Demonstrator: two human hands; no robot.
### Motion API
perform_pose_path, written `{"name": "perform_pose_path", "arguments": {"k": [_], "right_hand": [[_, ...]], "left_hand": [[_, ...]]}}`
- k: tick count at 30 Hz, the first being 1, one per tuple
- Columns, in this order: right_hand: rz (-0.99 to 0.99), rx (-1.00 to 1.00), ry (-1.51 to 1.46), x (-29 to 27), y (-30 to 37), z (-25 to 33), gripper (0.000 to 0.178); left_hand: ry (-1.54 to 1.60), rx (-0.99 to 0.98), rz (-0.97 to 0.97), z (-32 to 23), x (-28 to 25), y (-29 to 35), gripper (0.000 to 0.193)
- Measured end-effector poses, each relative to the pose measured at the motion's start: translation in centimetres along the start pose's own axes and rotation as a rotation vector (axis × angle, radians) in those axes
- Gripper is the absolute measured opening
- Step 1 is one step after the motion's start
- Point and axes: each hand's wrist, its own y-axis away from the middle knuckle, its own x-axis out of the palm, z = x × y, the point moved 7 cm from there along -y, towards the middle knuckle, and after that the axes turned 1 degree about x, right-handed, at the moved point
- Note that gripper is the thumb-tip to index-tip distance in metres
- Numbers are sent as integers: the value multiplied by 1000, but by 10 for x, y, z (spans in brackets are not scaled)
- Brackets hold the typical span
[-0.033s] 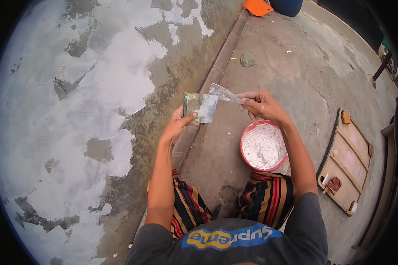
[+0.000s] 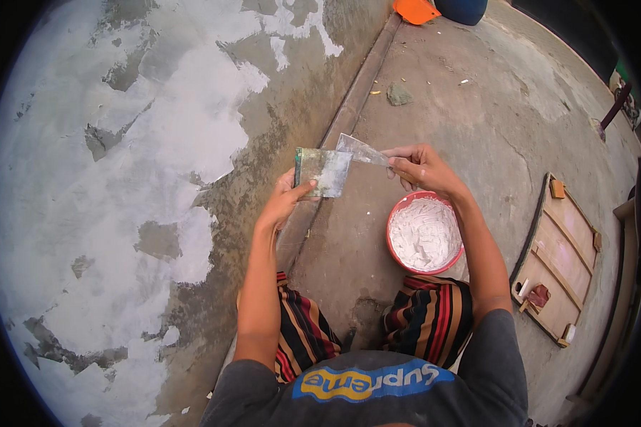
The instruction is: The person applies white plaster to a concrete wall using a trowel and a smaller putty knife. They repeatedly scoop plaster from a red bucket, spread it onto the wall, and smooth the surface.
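Observation:
My left hand is closed on a flat square plate smeared with grey-white residue, the thumb lying across its face. In my right hand is a putty knife with a thin, whitish blade, gripped at its narrow end. The wide end of the blade meets the plate's upper right corner. Below my right hand stands a round red tub of white putty with a ridged, worked surface. White coating lies in uneven patches over the grey wall to my left.
A wooden panel with battens lies at the right, a dark red piece on it. At the far end are an orange dustpan-like object and a dark blue container. A stone sits on the concrete floor.

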Motion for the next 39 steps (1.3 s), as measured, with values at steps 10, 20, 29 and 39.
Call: {"name": "perform_pose_path", "arguments": {"k": [10, 20, 29, 39], "right_hand": [[-18, 163, 351, -6, -14, -62, 33], [68, 26, 15, 23, -12, -29, 34], [-293, -600, 1089, 26, 7, 14, 38], [-345, -643, 1354, 50, 3, 15, 33]], "left_hand": [[98, 49, -93, -19, -6, -3, 42], [-302, 277, -358, -2, -9, -8, 41], [-185, 325, -374, -11, -29, -10, 31], [-283, 268, -198, -10, 12, -2, 39]]}}
